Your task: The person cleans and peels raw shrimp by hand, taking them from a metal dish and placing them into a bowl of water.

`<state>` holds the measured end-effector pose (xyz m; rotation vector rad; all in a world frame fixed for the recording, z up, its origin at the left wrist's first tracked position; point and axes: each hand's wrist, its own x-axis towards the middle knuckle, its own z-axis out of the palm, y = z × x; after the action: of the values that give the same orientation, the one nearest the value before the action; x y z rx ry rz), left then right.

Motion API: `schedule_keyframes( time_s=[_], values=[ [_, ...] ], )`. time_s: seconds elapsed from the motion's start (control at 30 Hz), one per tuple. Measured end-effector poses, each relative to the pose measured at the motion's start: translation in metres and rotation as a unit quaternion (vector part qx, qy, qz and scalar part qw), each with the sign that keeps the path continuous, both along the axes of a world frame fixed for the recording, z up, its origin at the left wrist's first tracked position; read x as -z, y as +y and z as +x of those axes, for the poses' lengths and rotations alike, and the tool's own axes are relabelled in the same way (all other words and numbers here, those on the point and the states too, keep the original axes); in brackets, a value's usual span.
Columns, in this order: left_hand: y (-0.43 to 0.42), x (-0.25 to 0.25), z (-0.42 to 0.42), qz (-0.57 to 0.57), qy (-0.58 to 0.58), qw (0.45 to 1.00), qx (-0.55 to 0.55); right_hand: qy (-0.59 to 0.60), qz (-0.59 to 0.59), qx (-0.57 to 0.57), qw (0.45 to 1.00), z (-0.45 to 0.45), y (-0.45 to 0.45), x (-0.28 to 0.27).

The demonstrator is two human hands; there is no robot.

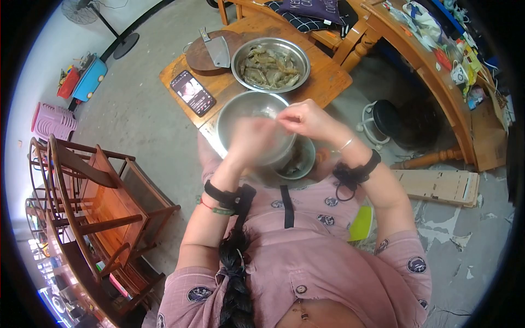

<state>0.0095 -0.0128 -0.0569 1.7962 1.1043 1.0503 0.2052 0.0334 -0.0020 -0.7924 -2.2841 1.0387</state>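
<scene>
My left hand, smeared by motion, is over the large steel basin; its fingers cannot be made out. Beside it my right hand is closed in a pinch above the basin's right rim. Whatever is between those fingertips is too small or hidden to name. Behind the basin, a steel bowl holds several raw shrimp. A smaller bowl with greyish, wet-looking contents sits low at the right, partly covered by the basin. My hands hide much of the basin's inside.
On the wooden table are a round chopping board, a cleaver and a lit phone. A black-topped stool stands right, wooden chairs left. A flat cardboard box lies on the floor.
</scene>
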Motion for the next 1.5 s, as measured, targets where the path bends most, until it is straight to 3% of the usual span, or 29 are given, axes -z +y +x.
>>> schedule_keyframes(
  time_s=[0.07,0.23,0.3,0.43,0.77,0.83,0.87,0.93,0.97,1.03,1.23,1.3,1.33,1.37,1.4,1.43,1.5],
  values=[
    [-0.001,-0.008,-0.001,0.0,0.018,1.0,0.004,0.01,-0.042,0.0,0.999,0.001,0.0,0.0],
    [-0.003,-0.019,-0.001,0.036,0.064,0.997,0.0,0.051,-0.274,0.003,0.96,0.005,0.004,0.0],
    [-0.006,-0.026,0.003,0.175,0.14,0.973,-0.048,0.053,-0.311,0.014,0.949,0.006,0.004,-0.003],
    [-0.012,-0.038,0.008,0.181,0.133,0.972,-0.064,0.114,-0.431,0.024,0.895,0.01,0.005,0.003],
    [-0.02,-0.053,0.017,0.245,0.11,0.96,-0.085,0.25,-0.543,-0.001,0.802,0.018,0.001,0.024],
    [-0.021,-0.053,0.019,0.251,0.118,0.957,-0.082,0.325,-0.583,0.041,0.744,0.013,-0.005,0.025],
    [-0.021,-0.048,0.019,0.268,0.131,0.948,-0.108,0.325,-0.583,0.041,0.744,0.012,-0.007,0.025],
    [-0.02,-0.044,0.021,0.285,0.143,0.939,-0.131,0.381,-0.643,-0.014,0.664,0.011,-0.011,0.024],
    [-0.02,-0.043,0.023,0.315,0.138,0.927,-0.147,0.382,-0.642,-0.014,0.665,0.009,-0.014,0.026],
    [-0.019,-0.044,0.024,0.347,0.132,0.914,-0.164,0.401,-0.679,-0.038,0.613,0.003,-0.02,0.028],
    [0.0,-0.036,0.015,0.353,0.145,0.899,-0.213,0.332,-0.648,-0.037,0.684,-0.004,-0.036,0.035],
    [0.005,-0.027,0.013,0.267,0.096,0.928,-0.241,0.272,-0.582,0.018,0.766,0.0,-0.032,0.035],
    [0.007,-0.022,0.01,0.203,0.075,0.947,-0.236,0.272,-0.581,0.017,0.767,0.003,-0.032,0.031],
    [0.01,-0.016,0.007,0.204,0.075,0.947,-0.237,0.173,-0.507,0.077,0.841,0.009,-0.031,0.026],
    [0.013,-0.012,0.004,0.133,0.022,0.966,-0.222,0.07,-0.422,0.134,0.894,0.013,-0.032,0.023],
    [0.015,-0.007,0.001,0.06,-0.031,0.976,-0.206,0.069,-0.423,0.133,0.894,0.02,-0.031,0.026],
    [0.018,0.001,-0.004,-0.001,-0.074,0.979,-0.192,-0.064,-0.292,0.208,0.931,0.034,-0.029,0.034]
  ],
)
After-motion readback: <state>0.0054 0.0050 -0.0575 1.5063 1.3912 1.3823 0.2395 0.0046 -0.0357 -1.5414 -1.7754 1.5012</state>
